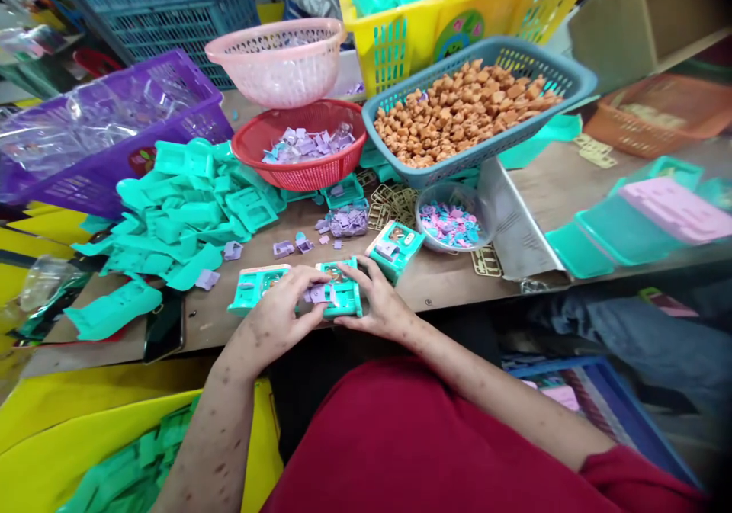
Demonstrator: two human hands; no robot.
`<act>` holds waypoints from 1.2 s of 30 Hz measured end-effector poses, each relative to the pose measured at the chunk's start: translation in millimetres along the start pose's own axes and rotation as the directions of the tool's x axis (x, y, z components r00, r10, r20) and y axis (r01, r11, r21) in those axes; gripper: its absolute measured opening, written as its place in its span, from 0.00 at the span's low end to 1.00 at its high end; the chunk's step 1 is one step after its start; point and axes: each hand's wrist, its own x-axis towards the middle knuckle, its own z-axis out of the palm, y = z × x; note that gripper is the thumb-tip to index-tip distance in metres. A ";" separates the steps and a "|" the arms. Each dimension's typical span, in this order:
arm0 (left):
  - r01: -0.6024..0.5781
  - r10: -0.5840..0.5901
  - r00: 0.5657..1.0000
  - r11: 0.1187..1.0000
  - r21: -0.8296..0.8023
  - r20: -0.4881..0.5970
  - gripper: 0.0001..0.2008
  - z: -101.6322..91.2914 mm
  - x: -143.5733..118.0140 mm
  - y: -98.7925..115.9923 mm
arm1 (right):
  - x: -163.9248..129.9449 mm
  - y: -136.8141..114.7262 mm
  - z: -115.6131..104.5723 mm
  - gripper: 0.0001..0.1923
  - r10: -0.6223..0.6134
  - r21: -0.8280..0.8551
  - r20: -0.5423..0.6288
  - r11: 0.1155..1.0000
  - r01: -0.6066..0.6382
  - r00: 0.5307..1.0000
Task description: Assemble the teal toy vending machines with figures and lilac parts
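Here, a teal toy (pixel 341 293) is gripped at the table's (pixel 446 280) near edge by both hands: left hand (pixel 280 316) closed around its left side, right hand (pixel 382 305) curled on its right, purple piece (pixel 319 293) pressed on.

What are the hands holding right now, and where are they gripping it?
Both hands hold one teal toy piece at the table edge: the left hand grips its left side, fingers over a purple part, and the right hand grips its right side.

Wooden table (pixel 531 185) bears baskets (pixel 477 101), teal shells (pixel 194 208), purple bits (pixel 348 221)
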 end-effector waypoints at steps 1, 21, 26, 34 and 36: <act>0.001 -0.001 1.000 1.000 -0.001 0.018 0.19 -0.8 1.8 0.7 | -0.1 -0.1 -0.1 0.55 0.001 0.001 -0.001 1.000 -0.001 1.000; -0.197 0.123 0.968 0.911 0.363 0.218 0.16 6.7 11.6 13.3 | -1.0 0.1 4.3 0.54 0.000 -0.065 -0.023 0.998 -0.002 1.000; -0.236 0.204 0.972 0.875 0.422 0.120 0.16 19.7 1.4 13.3 | -1.0 2.1 4.2 0.53 0.005 -0.062 -0.027 0.998 -0.006 1.000; -0.125 0.133 0.991 0.892 0.435 0.013 0.29 34.7 -24.3 26.0 | -1.1 2.3 3.6 0.51 0.005 -0.058 -0.031 0.998 -0.007 1.000; -0.095 0.106 0.994 0.877 0.470 0.003 0.32 39.0 -26.1 35.0 | -1.3 3.1 3.7 0.52 0.005 -0.058 -0.027 0.998 -0.006 1.000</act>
